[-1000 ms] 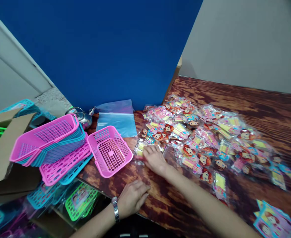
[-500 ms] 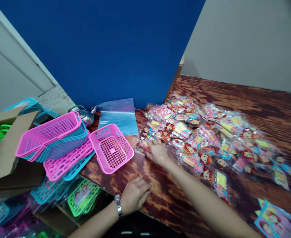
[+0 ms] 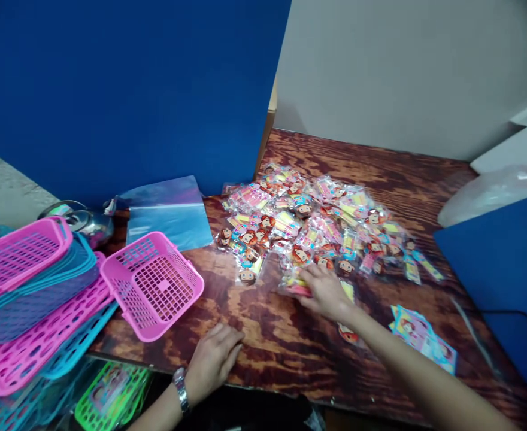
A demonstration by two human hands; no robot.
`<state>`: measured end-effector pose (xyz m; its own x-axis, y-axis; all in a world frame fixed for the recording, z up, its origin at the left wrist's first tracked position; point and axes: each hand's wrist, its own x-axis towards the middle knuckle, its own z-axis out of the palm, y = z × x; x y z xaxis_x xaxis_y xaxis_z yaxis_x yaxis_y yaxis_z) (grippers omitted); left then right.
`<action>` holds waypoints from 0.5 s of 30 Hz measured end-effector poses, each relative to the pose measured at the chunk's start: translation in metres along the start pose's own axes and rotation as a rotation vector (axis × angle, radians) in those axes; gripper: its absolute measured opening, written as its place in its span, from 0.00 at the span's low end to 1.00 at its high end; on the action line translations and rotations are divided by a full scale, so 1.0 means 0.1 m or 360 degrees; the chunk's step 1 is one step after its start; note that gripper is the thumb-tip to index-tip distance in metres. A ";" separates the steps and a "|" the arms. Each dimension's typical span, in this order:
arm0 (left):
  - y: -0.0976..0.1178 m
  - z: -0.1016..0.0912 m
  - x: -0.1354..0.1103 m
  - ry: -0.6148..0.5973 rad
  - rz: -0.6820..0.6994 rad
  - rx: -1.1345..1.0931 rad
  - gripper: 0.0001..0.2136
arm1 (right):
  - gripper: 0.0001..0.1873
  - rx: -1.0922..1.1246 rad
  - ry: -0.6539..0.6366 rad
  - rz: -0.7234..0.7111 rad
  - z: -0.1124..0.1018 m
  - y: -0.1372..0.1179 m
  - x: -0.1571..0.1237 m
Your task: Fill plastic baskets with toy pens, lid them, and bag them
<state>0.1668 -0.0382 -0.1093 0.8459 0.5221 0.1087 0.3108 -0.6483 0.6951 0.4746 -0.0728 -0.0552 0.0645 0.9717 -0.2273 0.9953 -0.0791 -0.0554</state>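
A loose pile of small clear-wrapped packets (image 3: 308,221), printed with cartoon heads, lies across the middle of the wooden table. At the pile's near edge, my right hand (image 3: 329,293) closes its fingers on one packet (image 3: 297,284) with pink and yellow in it; the hand partly covers it. My left hand (image 3: 214,359), with a metal watch at the wrist, rests on the table's front edge, fingers loosely bent and holding nothing. Left of both hands stands a pink plastic basket (image 3: 133,281) with nothing inside.
Nested pink and blue baskets (image 3: 21,257) crowd the left side. A clear plastic bag (image 3: 169,215) lies behind the single basket, beside a metal kettle (image 3: 84,224). Printed cards (image 3: 423,338) sit at right. Blue panels (image 3: 133,90) stand behind and at right.
The view has swung right. My right hand has moved from the pile's left end rightward along its near edge, with a packet under its fingers. My left hand stays at the table edge.
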 end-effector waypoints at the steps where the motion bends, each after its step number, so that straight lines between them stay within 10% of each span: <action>1: 0.00 0.00 0.01 0.0004 0.0006 0.0008 0.11 | 0.20 -0.0043 0.0018 0.0042 0.02 0.13 -0.03; 6: 0.02 0.01 0.05 0.0046 -0.0028 -0.0012 0.14 | 0.23 -0.0171 0.0126 0.0074 0.17 0.04 -0.11; 11: 0.05 0.08 0.17 0.0413 -0.0159 -0.0043 0.41 | 0.26 -0.0193 0.0380 -0.0605 0.20 -0.74 -0.06; 15: -0.08 0.18 0.20 0.0471 -0.0203 -0.0189 0.42 | 0.30 -0.0184 0.0446 -0.0793 0.24 -0.98 -0.01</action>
<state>0.1895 -0.0327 -0.1256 0.6356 0.7444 0.2049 0.3386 -0.5072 0.7925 0.3755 -0.0717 -0.0733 -0.4125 0.9086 0.0657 0.9109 0.4120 0.0206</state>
